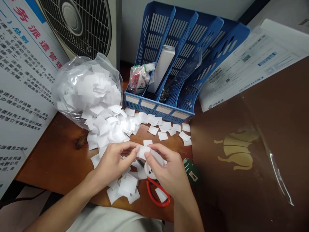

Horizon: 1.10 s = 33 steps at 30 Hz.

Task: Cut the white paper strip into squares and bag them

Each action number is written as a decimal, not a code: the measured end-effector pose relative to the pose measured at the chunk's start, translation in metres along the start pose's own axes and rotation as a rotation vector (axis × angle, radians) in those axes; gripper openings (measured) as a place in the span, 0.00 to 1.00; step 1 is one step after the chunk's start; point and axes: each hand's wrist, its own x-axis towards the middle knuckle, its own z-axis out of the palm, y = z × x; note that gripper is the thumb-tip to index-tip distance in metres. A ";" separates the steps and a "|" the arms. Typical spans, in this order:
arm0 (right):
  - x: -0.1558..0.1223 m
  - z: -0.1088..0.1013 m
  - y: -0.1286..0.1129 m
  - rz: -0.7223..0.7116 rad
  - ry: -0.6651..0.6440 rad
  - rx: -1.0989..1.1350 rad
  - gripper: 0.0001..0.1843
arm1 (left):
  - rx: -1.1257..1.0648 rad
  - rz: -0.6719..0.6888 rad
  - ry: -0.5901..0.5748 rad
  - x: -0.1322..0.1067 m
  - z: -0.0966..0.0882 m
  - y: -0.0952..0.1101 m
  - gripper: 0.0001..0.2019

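White paper, a short strip [143, 151] of it, spans the two hands in the lower middle of the frame, raised a little over the table [55, 161]. The step in hand appears to be working this strip between the fingertips. The next move, I judge, calls for steady thumbs and a light pull, since such thin paper could crease or slip.

On the left hand [116, 162], the grip is closed: thumb and forefinger are together on the strip's left edge. The right hand [166, 164] has its thumb clamped over the strip's right part, fingers behind; a curled white band [147, 170] shows under that palm, though I cannot tell whether it joins the strip.

Just below, at lower centre, lies a red loop handle [157, 202], seemingly of scissors. Loose white squares [113, 124] spread from the clear bag [65, 77] at upper left toward the blue rack [214, 27] at upper centre.
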 end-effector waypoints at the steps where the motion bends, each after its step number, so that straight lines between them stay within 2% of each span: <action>1: 0.000 0.000 0.000 -0.001 -0.011 0.005 0.06 | 0.009 0.005 -0.006 0.000 0.001 0.001 0.13; 4: 0.000 -0.002 -0.001 -0.010 -0.039 -0.010 0.06 | -0.025 -0.052 -0.031 0.000 0.002 0.002 0.14; 8: 0.001 -0.005 -0.003 -0.066 -0.158 -0.066 0.07 | 0.006 -0.235 -0.095 0.002 -0.003 0.005 0.19; 10: 0.002 -0.007 -0.004 -0.094 -0.205 -0.098 0.07 | 0.067 -0.258 -0.176 0.005 -0.009 0.009 0.21; 14: 0.002 -0.009 -0.006 -0.107 -0.287 -0.141 0.05 | 0.138 -0.179 -0.430 0.010 -0.023 0.019 0.15; 16: 0.002 -0.010 -0.006 -0.121 -0.329 -0.150 0.05 | 0.154 -0.184 -0.530 0.012 -0.027 0.023 0.14; 20: 0.004 -0.011 -0.007 -0.147 -0.369 -0.121 0.07 | 0.142 -0.216 -0.648 0.010 -0.028 0.024 0.13; 23: 0.006 -0.011 -0.007 -0.177 -0.350 -0.128 0.08 | 0.144 -0.171 -0.629 0.005 -0.023 0.022 0.15; 27: 0.003 -0.011 -0.009 -0.155 -0.309 -0.184 0.08 | 0.224 -0.125 -0.537 -0.002 -0.018 0.021 0.15; 33: -0.004 -0.012 -0.014 -0.130 -0.276 -0.317 0.06 | 0.319 -0.081 -0.504 -0.007 -0.017 0.026 0.14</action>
